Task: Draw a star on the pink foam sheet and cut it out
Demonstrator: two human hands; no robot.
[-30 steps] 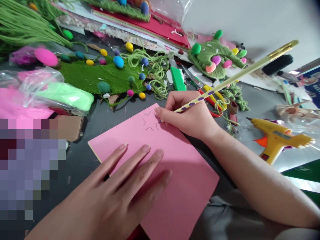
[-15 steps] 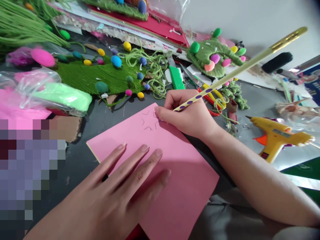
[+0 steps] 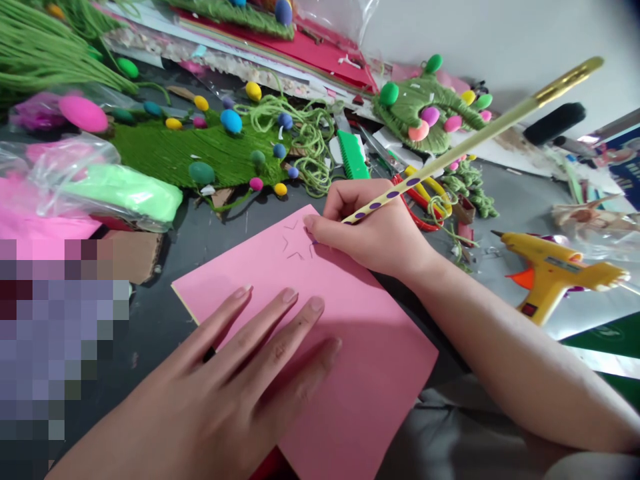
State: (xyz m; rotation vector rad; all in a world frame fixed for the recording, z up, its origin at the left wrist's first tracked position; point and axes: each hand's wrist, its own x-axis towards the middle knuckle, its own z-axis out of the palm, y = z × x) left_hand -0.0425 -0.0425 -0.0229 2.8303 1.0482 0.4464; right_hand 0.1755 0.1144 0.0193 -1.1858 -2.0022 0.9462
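A pink sheet of paper (image 3: 370,360) lies at a slant on the dark table. Near its top corner are several short angular pencil lines (image 3: 295,255). My right hand (image 3: 375,227) is closed round a pale yellow pencil (image 3: 470,143) with purple dots and a gold end; its tip is hidden behind my fingers, close to the lines. My left hand (image 3: 245,380) rests on the paper's lower left part, fingers spread, holding nothing.
Behind the paper lie a green yarn-wrapped piece (image 3: 165,157) with small coloured balls, loose green yarn (image 3: 315,127), a green comb (image 3: 353,155) and scissors (image 3: 427,200). A yellow glue gun (image 3: 550,267) lies right, a bagged light green block (image 3: 130,193) left.
My right hand and the pencil have shifted slightly left over the drawn lines. My left hand and the paper look nearly unchanged.
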